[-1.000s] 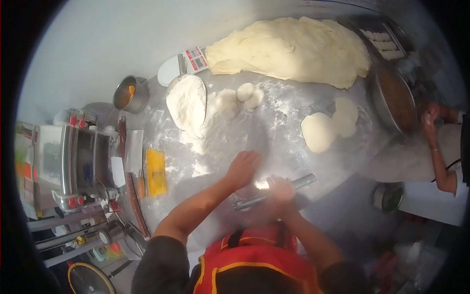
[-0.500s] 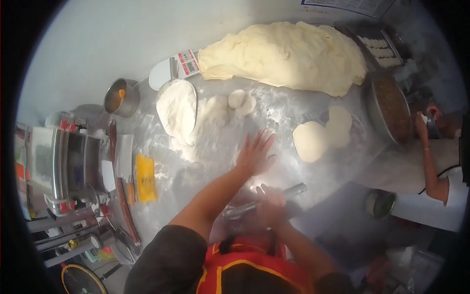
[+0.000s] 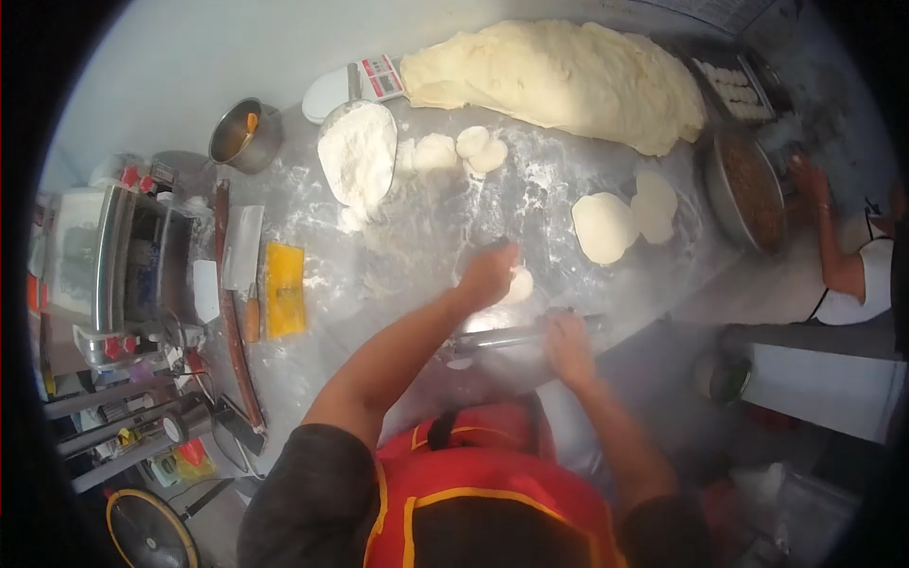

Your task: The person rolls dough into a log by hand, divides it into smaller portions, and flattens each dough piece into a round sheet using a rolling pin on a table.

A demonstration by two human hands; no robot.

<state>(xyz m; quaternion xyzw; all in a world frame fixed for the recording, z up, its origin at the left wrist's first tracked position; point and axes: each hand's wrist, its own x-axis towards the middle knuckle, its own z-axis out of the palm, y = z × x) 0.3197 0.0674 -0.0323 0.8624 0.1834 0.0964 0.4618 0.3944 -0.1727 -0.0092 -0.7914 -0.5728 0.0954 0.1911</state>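
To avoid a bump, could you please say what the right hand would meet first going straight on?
Beyond its rolling pin, the right hand would probably first meet the small dough round at the left hand, though depth is unclear.

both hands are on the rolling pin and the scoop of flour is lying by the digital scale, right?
Not quite: only the right hand is on the rolling pin. The head view shows the left hand off it, at the small dough round. The scoop of flour does lie by the digital scale.
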